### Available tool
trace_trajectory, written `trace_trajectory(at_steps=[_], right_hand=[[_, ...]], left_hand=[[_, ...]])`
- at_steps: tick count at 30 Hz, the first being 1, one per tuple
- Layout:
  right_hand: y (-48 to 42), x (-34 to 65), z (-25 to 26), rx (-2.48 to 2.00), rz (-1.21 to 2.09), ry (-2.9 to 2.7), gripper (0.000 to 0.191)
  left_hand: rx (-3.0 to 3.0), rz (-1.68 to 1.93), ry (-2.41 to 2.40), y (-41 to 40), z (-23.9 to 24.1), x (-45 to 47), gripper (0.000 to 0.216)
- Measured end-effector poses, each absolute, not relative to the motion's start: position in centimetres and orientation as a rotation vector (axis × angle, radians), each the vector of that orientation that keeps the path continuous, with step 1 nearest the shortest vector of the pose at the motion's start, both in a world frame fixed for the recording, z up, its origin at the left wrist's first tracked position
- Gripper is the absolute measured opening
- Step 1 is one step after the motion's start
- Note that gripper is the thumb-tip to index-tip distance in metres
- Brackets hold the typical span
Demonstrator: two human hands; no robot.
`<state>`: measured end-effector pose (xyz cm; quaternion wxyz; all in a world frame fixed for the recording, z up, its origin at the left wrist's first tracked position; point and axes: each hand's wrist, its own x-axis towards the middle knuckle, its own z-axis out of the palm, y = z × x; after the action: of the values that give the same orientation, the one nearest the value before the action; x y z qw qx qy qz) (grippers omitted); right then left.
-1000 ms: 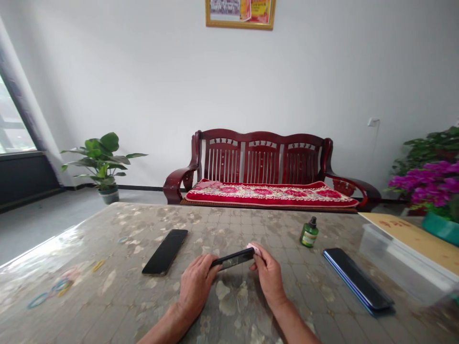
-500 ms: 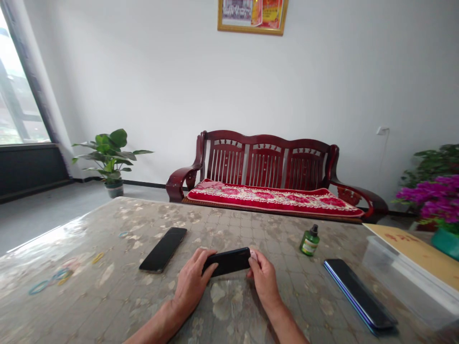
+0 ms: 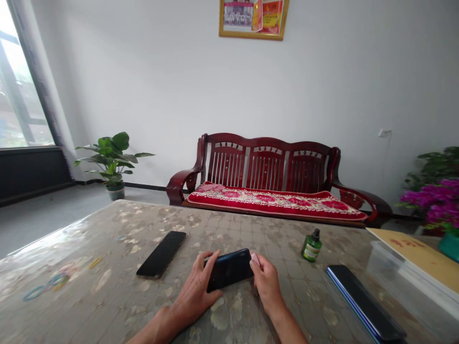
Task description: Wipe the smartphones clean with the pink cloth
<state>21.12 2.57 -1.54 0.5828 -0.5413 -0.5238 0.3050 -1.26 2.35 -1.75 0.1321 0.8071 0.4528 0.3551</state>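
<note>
The left hand [image 3: 195, 289] was at one end of a dark phone [image 3: 231, 271], its forefinger lying over the near-left edge and its thumb out below the lower corner, so the fingers made a broad hold around that end. The other left fingers were mostly hidden behind the phone. The right hand [image 3: 268, 283] was at the opposite end, its fingers drawn narrow in a pinch on a small pale pink piece [image 3: 255, 259] at the phone's upper right corner; what that piece was made of could not be told. Between the two sets of fingers the phone stood tilted, its dark glossy face turned toward the person, above the patterned tabletop [image 3: 236, 229].

To the left of the left fingers, and a little beyond them, a second phone [image 3: 161, 254] lay flat, dark face up. Well apart on that same side were loose coloured bands: a yellow one [image 3: 94, 262] nearer the fingers, a blue one [image 3: 34, 292] farther out. To the right of the right fingers, and beyond them, stood a green bottle [image 3: 311, 247] with a black top. Farther right lay a dark, blue-edged phone stack [image 3: 366, 301], and past that, farthest from the fingers, a clear box [image 3: 401, 282] with a tan sheet [image 3: 423, 255] on top.
</note>
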Motion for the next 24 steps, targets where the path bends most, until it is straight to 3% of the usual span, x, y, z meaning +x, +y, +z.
trace_trajectory(at_steps=[11, 18, 24], right_hand=[[2.4, 21.2, -0.9, -1.149, 0.627, -1.201, 0.038], [1.7, 20.8, -0.1, -1.137, 0.473, -1.294, 0.035], [0.2, 19.3, 1.8, -1.01, 0.072, -1.549, 0.025]], left_hand=[[2.484, 1.026, 1.381, 2.2, -1.7, -1.4, 0.085], [2.593, 1.121, 1.433, 1.7, 0.4, -0.9, 0.04], [2.532, 1.261, 1.408, 1.1, 1.6, -0.5, 0.014]])
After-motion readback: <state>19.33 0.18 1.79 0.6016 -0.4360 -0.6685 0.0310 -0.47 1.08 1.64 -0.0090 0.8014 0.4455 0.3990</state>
